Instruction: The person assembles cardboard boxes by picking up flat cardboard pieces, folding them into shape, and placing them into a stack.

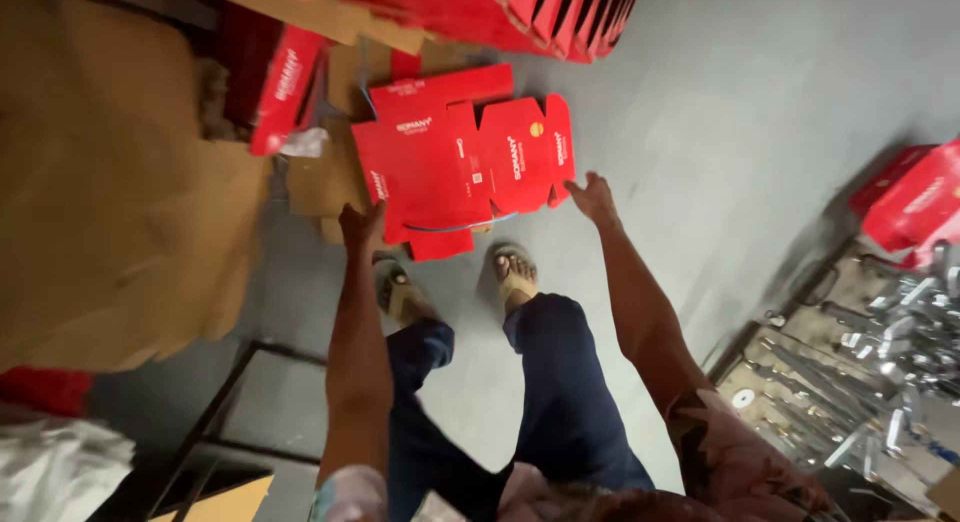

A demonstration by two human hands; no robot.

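Sleeves: short, pale floral print in pink and cream, one at 6 o'clock, one at 5 o'clock.
Forearms: bare from sleeve to wrist.
Left hand (361, 225): no glove.
Right hand (592, 198): no glove.
Trousers: dark navy, loose.
Footwear: open tan sandals with dark soles, at centre.

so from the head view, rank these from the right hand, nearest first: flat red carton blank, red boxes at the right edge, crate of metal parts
1. Flat red carton blank, at the right hand, on its left.
2. Red boxes, at the frame's right edge.
3. Crate of metal parts, lower right, about as far; too close to call.
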